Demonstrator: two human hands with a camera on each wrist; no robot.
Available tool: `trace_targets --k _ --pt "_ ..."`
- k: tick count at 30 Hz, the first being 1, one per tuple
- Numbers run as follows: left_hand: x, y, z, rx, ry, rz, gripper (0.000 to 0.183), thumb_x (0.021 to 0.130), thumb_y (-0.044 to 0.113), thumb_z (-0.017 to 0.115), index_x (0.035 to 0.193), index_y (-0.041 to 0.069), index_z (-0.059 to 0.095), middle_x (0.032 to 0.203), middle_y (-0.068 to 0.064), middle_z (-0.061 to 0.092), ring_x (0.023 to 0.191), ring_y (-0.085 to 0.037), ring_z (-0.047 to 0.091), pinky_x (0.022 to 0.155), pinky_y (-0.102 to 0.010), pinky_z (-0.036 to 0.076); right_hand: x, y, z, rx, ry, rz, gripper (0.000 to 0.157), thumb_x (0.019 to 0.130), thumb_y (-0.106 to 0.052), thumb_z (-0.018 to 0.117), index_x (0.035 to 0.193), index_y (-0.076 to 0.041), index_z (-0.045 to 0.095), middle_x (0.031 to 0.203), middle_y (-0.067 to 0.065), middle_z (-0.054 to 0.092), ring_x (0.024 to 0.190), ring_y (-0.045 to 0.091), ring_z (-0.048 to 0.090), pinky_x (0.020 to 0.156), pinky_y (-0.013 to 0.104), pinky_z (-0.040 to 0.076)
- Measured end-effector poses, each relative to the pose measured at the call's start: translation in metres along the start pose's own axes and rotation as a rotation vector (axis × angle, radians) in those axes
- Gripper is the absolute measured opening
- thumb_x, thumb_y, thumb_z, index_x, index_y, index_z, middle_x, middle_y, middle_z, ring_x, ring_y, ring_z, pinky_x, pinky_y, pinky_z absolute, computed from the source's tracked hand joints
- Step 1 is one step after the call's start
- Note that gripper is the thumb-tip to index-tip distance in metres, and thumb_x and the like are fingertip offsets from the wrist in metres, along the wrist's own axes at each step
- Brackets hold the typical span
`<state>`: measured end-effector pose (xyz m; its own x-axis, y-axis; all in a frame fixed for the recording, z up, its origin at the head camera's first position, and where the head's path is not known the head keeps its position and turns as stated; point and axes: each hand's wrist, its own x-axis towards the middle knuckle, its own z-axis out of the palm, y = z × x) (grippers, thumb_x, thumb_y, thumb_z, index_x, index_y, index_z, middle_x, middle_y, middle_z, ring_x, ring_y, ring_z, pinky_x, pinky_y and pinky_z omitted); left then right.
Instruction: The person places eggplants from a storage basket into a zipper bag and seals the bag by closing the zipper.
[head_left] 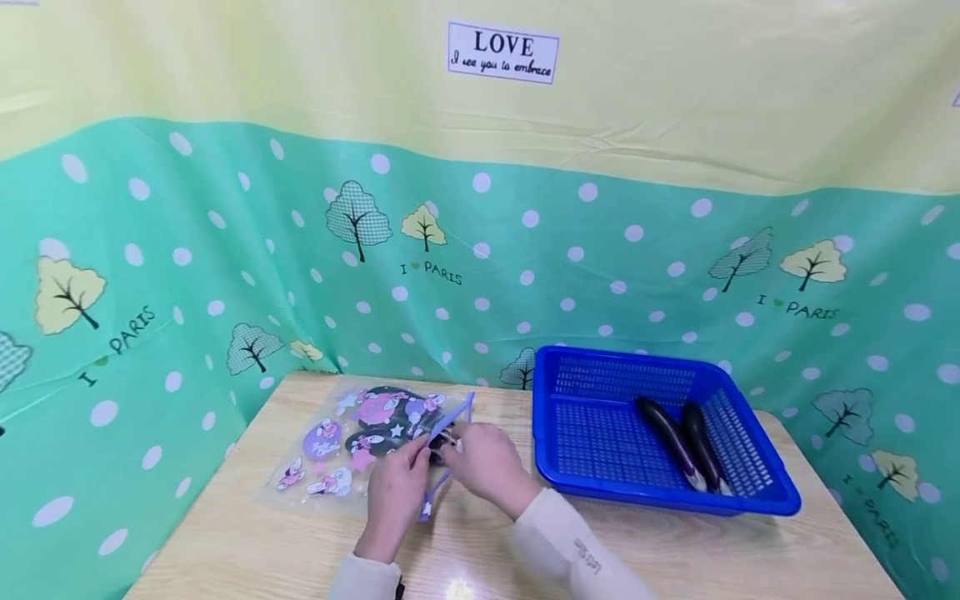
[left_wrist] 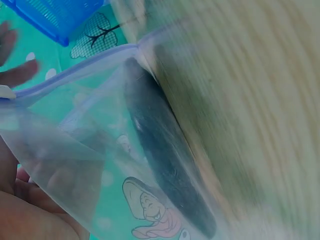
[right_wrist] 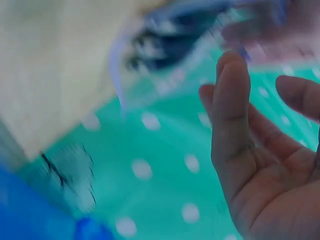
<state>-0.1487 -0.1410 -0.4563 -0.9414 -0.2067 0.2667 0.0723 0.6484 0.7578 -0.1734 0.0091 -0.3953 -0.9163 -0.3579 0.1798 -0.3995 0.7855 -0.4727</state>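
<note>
A clear zip bag with cartoon prints and a purple zip edge lies on the table, with dark eggplants inside. My left hand grips the bag near its mouth, its fingers partly hidden behind the plastic. At the mouth is my right hand, its fingers loosely bent and holding nothing in the right wrist view. One long eggplant shows through the plastic in the left wrist view. A white zip slider sits on the purple edge.
To the right of the bag stands a blue plastic basket holding two eggplants. Under everything is a light wooden table. A green and yellow printed curtain hangs close behind and along both sides.
</note>
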Motion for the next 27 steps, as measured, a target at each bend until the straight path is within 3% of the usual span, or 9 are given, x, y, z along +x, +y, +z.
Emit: trace_targets --k 3,7,12,14,19,21,25,27 --pt "-0.001 -0.001 -0.001 -0.013 -0.013 -0.029 0.029 0.097 0.01 0.065 0.124 0.003 0.071 0.107 -0.016 0.074 0.047 -0.013 0.045 0.045 -0.03 0.039 0.0 0.006 -0.033 0.066 -0.029 -0.014 0.031 0.096 -0.025 0.065 0.116 -0.002 0.072 0.081 0.003 0.07 0.063 0.014 0.059 0.057 0.032 0.051" --pt "-0.001 -0.003 -0.002 -0.009 -0.011 -0.033 0.029 0.097 0.01 0.065 0.125 0.003 0.071 0.112 -0.017 0.073 0.048 -0.012 0.046 0.044 -0.029 0.038 0.011 0.03 -0.075 0.101 -0.061 0.01 0.03 0.098 -0.022 0.066 0.119 -0.001 0.07 0.083 0.002 0.069 0.062 0.012 0.057 0.057 0.03 0.051" --pt "-0.001 -0.004 -0.002 -0.007 -0.011 -0.047 0.029 0.097 0.01 0.065 0.125 0.003 0.071 0.116 -0.018 0.071 0.049 -0.013 0.045 0.044 -0.029 0.038 0.032 0.088 -0.115 -0.02 -0.1 0.076 0.031 0.099 -0.022 0.065 0.122 -0.001 0.07 0.109 0.011 0.071 0.083 0.02 0.066 0.077 0.041 0.056" --pt "-0.002 -0.005 -0.003 -0.011 -0.009 -0.052 0.029 0.097 0.01 0.065 0.125 0.004 0.071 0.116 -0.019 0.071 0.046 -0.013 0.043 0.044 -0.029 0.038 0.037 0.117 -0.127 -0.099 -0.142 0.103 0.029 0.099 -0.022 0.065 0.117 0.0 0.071 0.108 0.012 0.071 0.087 0.022 0.066 0.081 0.044 0.055" --pt "-0.002 -0.005 -0.004 -0.008 0.007 -0.038 0.029 0.097 0.01 0.066 0.124 0.003 0.071 0.116 -0.019 0.071 0.046 -0.012 0.042 0.044 -0.029 0.037 0.033 0.187 -0.141 -0.199 -0.333 0.284 0.017 0.094 -0.015 0.068 0.098 0.002 0.072 0.08 0.009 0.065 0.067 0.023 0.06 0.061 0.038 0.052" --pt "-0.002 -0.004 -0.004 -0.011 0.007 -0.038 0.029 0.097 0.01 0.066 0.124 0.003 0.071 0.114 -0.02 0.071 0.045 -0.012 0.041 0.042 -0.029 0.037 0.027 0.212 -0.142 -0.222 -0.404 0.381 0.015 0.092 -0.011 0.071 0.096 0.003 0.07 0.077 0.009 0.061 0.065 0.023 0.058 0.058 0.034 0.049" --pt "-0.001 -0.003 -0.003 -0.013 0.0 -0.041 0.029 0.097 0.01 0.066 0.124 0.003 0.071 0.114 -0.019 0.072 0.045 -0.012 0.041 0.042 -0.029 0.037 0.011 0.249 -0.146 -0.259 -0.45 0.521 0.018 0.088 -0.006 0.074 0.098 0.006 0.065 0.081 0.013 0.06 0.073 0.027 0.058 0.064 0.036 0.049" --pt "0.0 -0.002 -0.003 -0.012 -0.005 -0.04 0.029 0.097 0.01 0.066 0.124 0.003 0.071 0.115 -0.019 0.071 0.046 -0.012 0.042 0.043 -0.029 0.037 0.005 0.26 -0.149 -0.256 -0.44 0.548 0.02 0.088 -0.005 0.074 0.098 0.008 0.063 0.082 0.013 0.059 0.073 0.028 0.058 0.064 0.037 0.05"
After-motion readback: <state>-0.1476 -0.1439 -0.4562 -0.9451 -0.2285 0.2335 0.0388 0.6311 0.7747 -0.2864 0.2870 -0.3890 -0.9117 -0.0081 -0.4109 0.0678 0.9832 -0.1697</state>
